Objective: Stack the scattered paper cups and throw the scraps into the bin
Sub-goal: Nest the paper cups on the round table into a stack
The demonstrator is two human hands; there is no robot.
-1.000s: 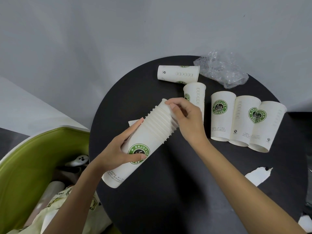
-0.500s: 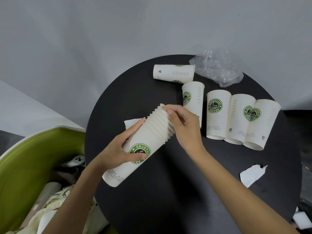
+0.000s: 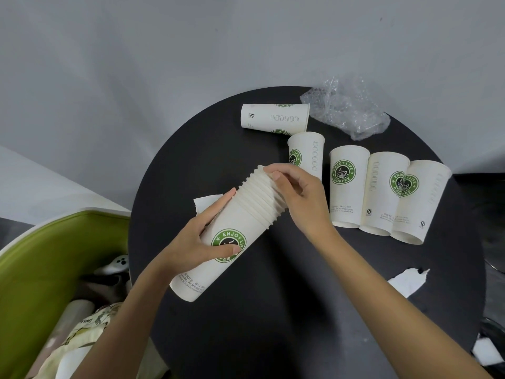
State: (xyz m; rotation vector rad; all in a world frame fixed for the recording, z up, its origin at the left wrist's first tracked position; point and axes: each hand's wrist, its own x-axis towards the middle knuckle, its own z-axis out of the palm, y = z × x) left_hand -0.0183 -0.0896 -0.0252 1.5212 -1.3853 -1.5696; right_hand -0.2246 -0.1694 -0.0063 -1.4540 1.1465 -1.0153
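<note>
Head view. Cup stack: tilted over the round table. Left hand wraps its body; right hand has fingers curled on the far rims. Five loose cups lie far right. Paper scrap lies near right, bubble wrap at the far edge.

Right hand edged further over cup stack mouth (only slightly), fingers looser

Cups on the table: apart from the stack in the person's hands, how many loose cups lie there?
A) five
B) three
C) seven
A: the far cup, the middle cup partly behind the right hand, and the row of three make five outside the stack.
</note>
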